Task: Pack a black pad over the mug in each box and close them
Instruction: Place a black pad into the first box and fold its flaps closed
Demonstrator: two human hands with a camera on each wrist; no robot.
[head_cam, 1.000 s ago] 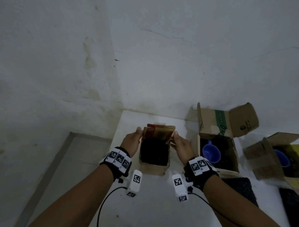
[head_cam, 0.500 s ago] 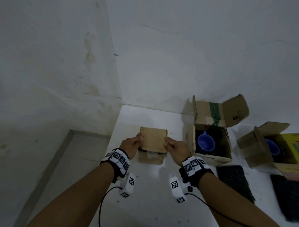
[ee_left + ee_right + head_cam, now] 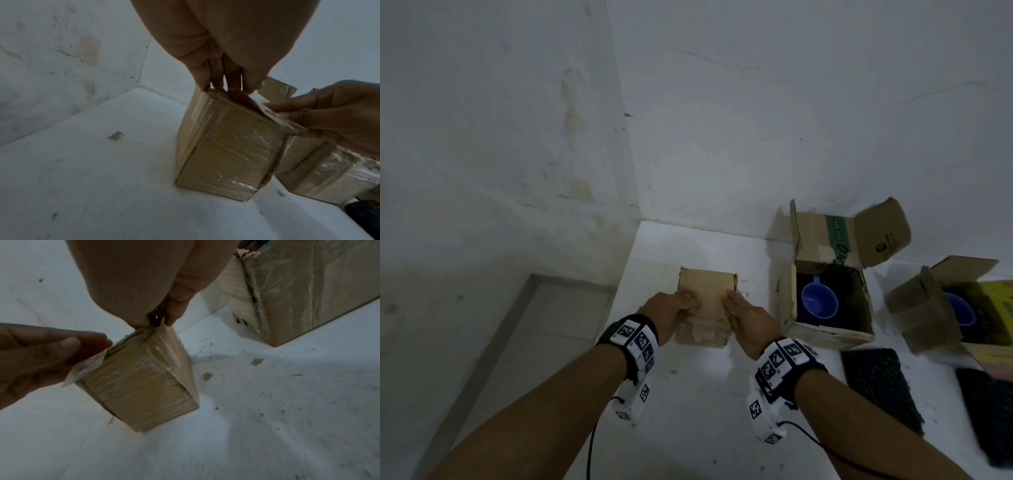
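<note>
A small cardboard box [image 3: 707, 289] stands on the white table [image 3: 688, 394], its top flap folded down. My left hand [image 3: 688, 305] presses its fingertips on the left of the lid, and my right hand [image 3: 731, 303] presses on the right. In the left wrist view my left hand's fingers [image 3: 218, 81] point straight down onto the box's [image 3: 232, 154] top edge. The right wrist view shows my right hand [image 3: 156, 319] at the top corner of the box [image 3: 144, 386]. What is inside is hidden. Two black pads [image 3: 880, 383] [image 3: 989, 411] lie at the right.
An open box [image 3: 828, 330] holding a blue mug [image 3: 818, 303] stands right beside the closed one. Another open box [image 3: 928, 308] with a blue mug [image 3: 960, 310] is at the far right. White walls meet in a corner behind; the table's left edge drops to the floor.
A second ago the box stood open with black showing inside and its flap raised. The flap has come down, and both hands have moved from its sides onto its top.
</note>
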